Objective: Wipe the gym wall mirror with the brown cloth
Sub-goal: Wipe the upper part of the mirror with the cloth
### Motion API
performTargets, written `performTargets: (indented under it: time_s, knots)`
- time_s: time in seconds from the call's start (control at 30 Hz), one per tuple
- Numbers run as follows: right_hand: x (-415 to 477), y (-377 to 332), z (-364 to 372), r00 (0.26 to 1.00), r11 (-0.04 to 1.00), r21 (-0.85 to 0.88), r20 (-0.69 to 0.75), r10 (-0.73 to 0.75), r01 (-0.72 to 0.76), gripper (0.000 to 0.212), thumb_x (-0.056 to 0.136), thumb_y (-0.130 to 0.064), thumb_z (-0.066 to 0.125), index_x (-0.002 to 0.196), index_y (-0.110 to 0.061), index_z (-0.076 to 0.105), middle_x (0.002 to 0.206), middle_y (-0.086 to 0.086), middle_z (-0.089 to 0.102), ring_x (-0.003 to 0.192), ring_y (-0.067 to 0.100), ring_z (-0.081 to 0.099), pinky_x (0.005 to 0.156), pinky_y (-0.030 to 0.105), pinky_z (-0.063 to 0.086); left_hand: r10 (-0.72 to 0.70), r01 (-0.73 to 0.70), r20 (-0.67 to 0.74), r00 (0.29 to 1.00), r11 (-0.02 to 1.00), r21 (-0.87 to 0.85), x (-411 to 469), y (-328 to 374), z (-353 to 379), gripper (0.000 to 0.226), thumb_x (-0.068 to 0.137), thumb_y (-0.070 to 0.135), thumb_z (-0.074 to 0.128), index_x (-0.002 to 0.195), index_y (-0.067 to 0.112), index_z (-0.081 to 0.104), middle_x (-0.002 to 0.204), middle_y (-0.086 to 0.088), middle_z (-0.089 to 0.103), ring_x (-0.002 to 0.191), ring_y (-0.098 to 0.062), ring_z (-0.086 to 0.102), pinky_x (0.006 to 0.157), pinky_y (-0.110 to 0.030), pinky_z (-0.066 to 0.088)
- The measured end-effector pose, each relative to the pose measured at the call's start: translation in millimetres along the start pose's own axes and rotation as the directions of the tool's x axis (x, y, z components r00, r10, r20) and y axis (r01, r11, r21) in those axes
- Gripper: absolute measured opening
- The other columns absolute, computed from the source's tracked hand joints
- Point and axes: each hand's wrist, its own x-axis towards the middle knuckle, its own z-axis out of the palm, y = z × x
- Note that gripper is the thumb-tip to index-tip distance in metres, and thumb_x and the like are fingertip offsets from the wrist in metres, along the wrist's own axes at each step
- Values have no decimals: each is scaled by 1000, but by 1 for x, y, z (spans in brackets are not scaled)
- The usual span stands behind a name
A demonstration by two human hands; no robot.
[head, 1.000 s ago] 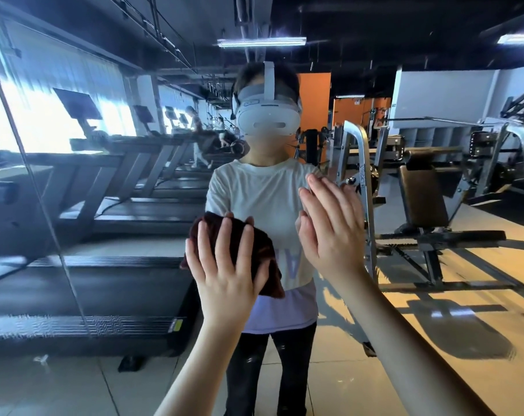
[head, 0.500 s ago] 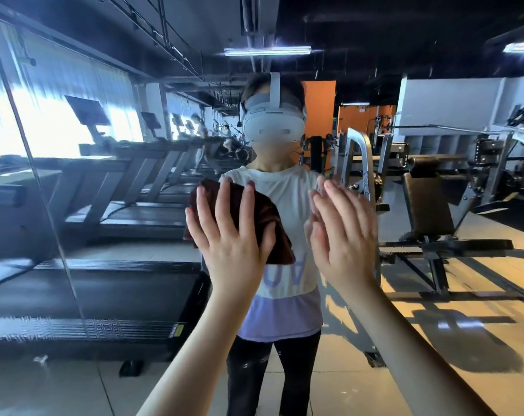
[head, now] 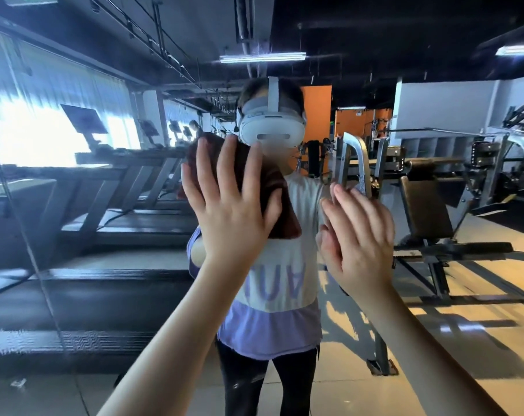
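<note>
Left hand (head: 229,214): fingers straight and spread, pressing the brown cloth (head: 286,219) flat against the mirror (head: 74,265)
Brown cloth: under the left palm, at head height
Right hand (head: 359,247): fingers straight, relaxed, touching the mirror beside the cloth

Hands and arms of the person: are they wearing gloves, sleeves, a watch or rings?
No. The left hand and right hand are bare, without gloves, rings or watch, and both forearms show no sleeve. The reflection shows a short-sleeved white T-shirt with a lilac lower part.
</note>
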Motion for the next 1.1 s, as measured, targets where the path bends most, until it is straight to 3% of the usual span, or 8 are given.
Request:
performTargets:
  time_s: [0.1, 0.23, 0.3, 0.47, 0.53, 0.7, 1.1]
  knots:
    - [-2, -1, 2, 1000, 1000, 9, -23, 1, -1, 34, 98, -18, 46, 123, -4, 63, 136, 14, 58, 129, 28, 48, 114, 42, 28, 8, -8, 18, 1000, 1000, 3, -6, 8, -1, 54, 98, 46, 45, 142, 14, 47, 143, -22, 50, 136, -50, 37, 113, -63, 25]
    - [-2, 1, 0, 1000, 999, 33, -23, 7, -6, 32, 97, -16, 47, 120, 0, 63, 133, 17, 60, 128, 29, 48, 115, 40, 28, 294, -291, 71, 953, 955, -56, -21, 7, -5, 53, 98, 47, 44, 140, 15, 49, 142, -19, 50, 135, -47, 37, 112, -62, 27]
    - [-2, 1, -1, 1000, 999, 44, -19, 13, -12, 33, 95, -15, 49, 117, 2, 67, 132, 17, 61, 127, 29, 49, 113, 41, 30, 354, -349, 67, 933, 934, -76, -8, -4, -5, 54, 97, 48, 45, 139, 15, 50, 142, -18, 51, 136, -45, 37, 113, -60, 26]
    - [0, 0, -2, 1000, 997, 76, -6, 27, -26, 34, 92, -13, 51, 116, 3, 69, 132, 17, 61, 128, 29, 50, 111, 45, 34, 70, -70, 7, 998, 997, -20, 27, -1, -2, 52, 96, 44, 48, 139, 14, 48, 142, -20, 52, 137, -48, 39, 113, -60, 27]
    - [1, 3, -8, 1000, 994, 107, -2, 12, -12, 35, 93, -13, 49, 117, 3, 68, 133, 17, 61, 128, 29, 50, 110, 45, 36, 41, -41, 11, 999, 999, -19, 24, 8, -2, 53, 96, 42, 49, 140, 13, 46, 143, -21, 51, 137, -50, 38, 113, -61, 27]
    - [-4, 32, -15, 990, 992, 49, -84, 116, -112, 33, 96, -15, 47, 120, 0, 64, 135, 16, 58, 127, 29, 48, 110, 44, 33, 304, -299, 105, 947, 952, -66, -4, 23, -6, 52, 99, 46, 44, 139, 14, 51, 143, -19, 53, 138, -46, 34, 115, -60, 21]
    - [-11, 34, -9, 987, 991, 31, -93, 129, -127, 36, 100, -17, 42, 127, -1, 60, 138, 15, 56, 130, 31, 47, 118, 40, 24, 342, -330, 121, 932, 938, -107, 17, 18, -12, 53, 95, 45, 52, 138, 13, 57, 143, -17, 53, 138, -44, 38, 116, -57, 23]
